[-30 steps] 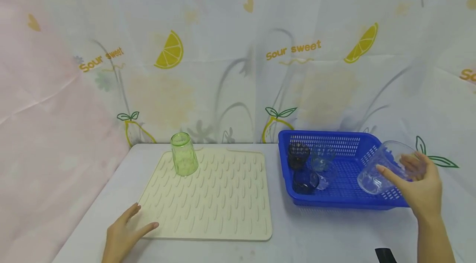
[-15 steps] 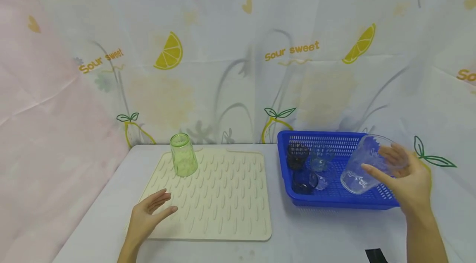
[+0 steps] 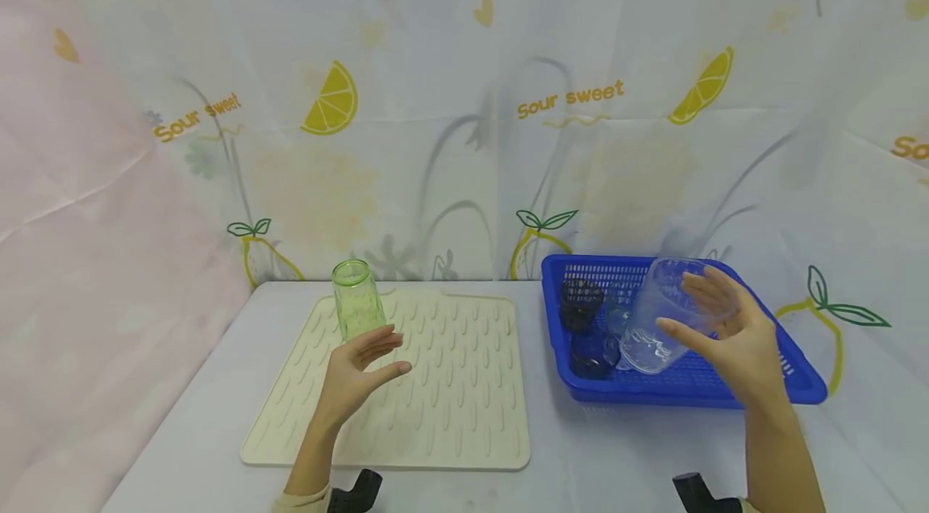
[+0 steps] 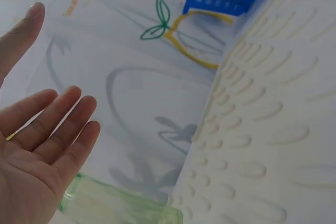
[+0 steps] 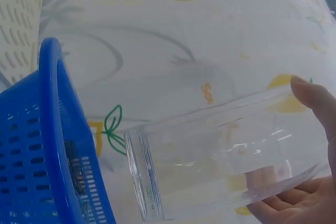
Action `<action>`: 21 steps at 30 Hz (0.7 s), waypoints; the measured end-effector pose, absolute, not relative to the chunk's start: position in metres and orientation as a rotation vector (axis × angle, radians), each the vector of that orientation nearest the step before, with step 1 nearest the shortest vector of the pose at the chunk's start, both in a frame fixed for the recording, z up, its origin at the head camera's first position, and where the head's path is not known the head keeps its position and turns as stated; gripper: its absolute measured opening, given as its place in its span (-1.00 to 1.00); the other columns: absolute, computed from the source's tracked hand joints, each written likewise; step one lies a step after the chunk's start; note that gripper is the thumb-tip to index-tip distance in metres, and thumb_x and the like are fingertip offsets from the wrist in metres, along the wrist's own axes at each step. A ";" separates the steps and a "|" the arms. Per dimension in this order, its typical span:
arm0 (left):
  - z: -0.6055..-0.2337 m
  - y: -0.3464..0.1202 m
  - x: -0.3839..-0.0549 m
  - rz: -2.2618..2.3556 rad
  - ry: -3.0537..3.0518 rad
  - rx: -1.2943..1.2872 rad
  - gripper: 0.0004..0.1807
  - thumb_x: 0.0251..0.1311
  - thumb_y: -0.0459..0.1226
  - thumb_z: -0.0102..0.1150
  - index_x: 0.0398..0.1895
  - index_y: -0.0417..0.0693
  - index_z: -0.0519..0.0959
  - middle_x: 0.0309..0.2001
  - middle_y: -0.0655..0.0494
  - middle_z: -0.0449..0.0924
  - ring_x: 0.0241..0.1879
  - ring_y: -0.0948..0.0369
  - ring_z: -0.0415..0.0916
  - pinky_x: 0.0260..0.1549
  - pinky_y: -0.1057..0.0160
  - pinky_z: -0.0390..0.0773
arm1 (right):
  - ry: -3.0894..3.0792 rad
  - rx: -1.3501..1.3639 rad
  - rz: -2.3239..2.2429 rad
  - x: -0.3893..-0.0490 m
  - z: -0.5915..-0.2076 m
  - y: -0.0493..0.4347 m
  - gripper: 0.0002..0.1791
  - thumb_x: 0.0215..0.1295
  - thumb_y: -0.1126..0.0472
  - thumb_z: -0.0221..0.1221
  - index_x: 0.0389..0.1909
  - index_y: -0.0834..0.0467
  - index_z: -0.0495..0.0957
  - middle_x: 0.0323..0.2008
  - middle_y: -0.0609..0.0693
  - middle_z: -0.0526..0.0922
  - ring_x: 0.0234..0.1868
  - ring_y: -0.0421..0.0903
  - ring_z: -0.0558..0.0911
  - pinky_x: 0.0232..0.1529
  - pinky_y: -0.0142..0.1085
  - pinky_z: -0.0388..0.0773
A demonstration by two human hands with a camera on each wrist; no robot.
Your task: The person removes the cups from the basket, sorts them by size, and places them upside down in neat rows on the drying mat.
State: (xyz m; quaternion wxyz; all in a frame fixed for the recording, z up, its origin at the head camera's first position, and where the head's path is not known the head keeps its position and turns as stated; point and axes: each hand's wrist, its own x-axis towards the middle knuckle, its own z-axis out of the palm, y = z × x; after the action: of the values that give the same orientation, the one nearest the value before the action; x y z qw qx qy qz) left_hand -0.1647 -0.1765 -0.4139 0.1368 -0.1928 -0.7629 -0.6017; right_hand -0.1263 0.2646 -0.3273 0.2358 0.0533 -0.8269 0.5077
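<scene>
My right hand [image 3: 740, 344] holds a large clear drinking glass [image 3: 656, 323], thumb on one side and fingers on the other. The glass tilts above the blue basket [image 3: 801, 380], its thick base pointing down and left, as the right wrist view also shows the clear glass [image 5: 220, 161]. My left hand [image 3: 359, 376] hovers over the cream drying mat [image 3: 457, 400] with fingers extended and thumb apart, holding nothing. A green glass [image 3: 356, 299] stands on the mat's far left part, just behind that hand. Its lower end is partly hidden by the fingers.
In the basket's left part are several smaller glasses, among them a dark one [image 3: 581, 305] and a dark blue one [image 3: 589, 356]. A patterned curtain [image 3: 435, 134] hangs behind the white table [image 3: 566, 456]. Black wrist straps show at the bottom.
My right hand has carried the clear glass leftward across the basket, toward the smaller glasses. My left hand has moved right and farther forward over the mat. The green glass has stayed put.
</scene>
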 end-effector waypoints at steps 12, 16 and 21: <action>-0.392 -0.127 -0.180 -1.848 -2.148 -0.778 -0.39 -0.09 -0.51 0.37 0.14 -0.38 0.44 -0.04 -0.26 0.58 -0.01 0.00 0.56 0.02 0.06 0.56 | -2.236 0.355 1.534 -0.143 -0.328 0.221 -0.08 0.00 0.44 0.36 0.39 0.23 0.10 0.18 -0.06 0.47 0.13 -0.47 0.41 0.02 -0.67 0.39; -0.383 -0.116 -0.182 -1.876 -2.131 -0.835 -0.36 -0.09 -0.50 0.38 0.15 -0.38 0.42 -0.04 -0.25 0.58 -0.01 -0.07 0.54 0.02 0.00 0.55 | -2.226 0.420 1.588 -0.148 -0.330 0.204 -0.06 -0.03 0.44 0.37 0.39 0.24 0.10 0.20 0.17 0.43 0.14 -0.45 0.40 0.08 -0.68 0.35; -0.374 -0.106 -0.182 -1.910 -2.143 -0.894 -0.33 -0.07 -0.43 0.40 0.19 -0.35 0.41 0.00 -0.23 0.57 0.03 -0.12 0.51 0.05 -0.05 0.51 | -2.217 0.504 1.626 -0.153 -0.334 0.187 -0.05 -0.08 0.47 0.38 0.37 0.28 0.12 0.19 0.29 0.41 0.15 -0.42 0.40 0.17 -0.68 0.25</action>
State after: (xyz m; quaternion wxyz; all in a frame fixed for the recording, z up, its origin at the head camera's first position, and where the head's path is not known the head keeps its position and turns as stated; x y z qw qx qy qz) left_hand -0.1823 -0.1062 -0.3739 0.0675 -0.2968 -0.7111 -0.6338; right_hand -0.1525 0.1870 -0.3341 0.1726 0.1775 -0.7813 0.5730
